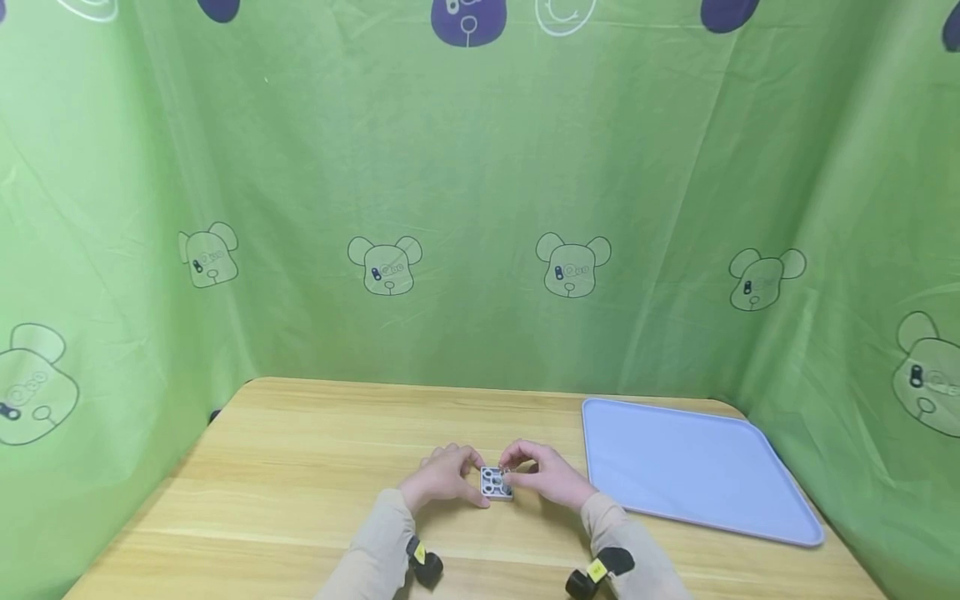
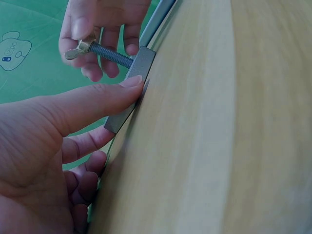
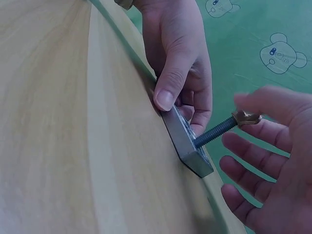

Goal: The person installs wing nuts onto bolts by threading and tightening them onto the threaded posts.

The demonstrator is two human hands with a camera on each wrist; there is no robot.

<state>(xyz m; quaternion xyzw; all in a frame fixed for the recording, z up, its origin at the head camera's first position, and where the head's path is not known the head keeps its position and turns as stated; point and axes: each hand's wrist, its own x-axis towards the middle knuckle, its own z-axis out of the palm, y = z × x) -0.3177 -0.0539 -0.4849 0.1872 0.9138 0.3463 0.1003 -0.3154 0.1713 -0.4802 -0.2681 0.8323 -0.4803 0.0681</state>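
Note:
Near the front middle of the table, a small square grey metal block [image 1: 488, 489] with round holes in its top lies flat. My left hand [image 1: 444, 477] grips it at its left side, thumb on the near edge and fingers on the far side. A threaded rod [image 3: 214, 133] stands up out of the block, with a brass-coloured wing nut [image 3: 245, 118] at its top end. My right hand [image 1: 551, 478] pinches the wing nut between thumb and index finger; the other fingers are spread loosely beside the rod, as the left wrist view shows.
A light-blue tray [image 1: 690, 462] lies on the wooden table [image 1: 300, 475], right of my right hand. Green curtains [image 1: 480, 167] printed with bear heads enclose the back and both sides. Each sleeved forearm carries a strapped black wrist camera [image 1: 426, 567].

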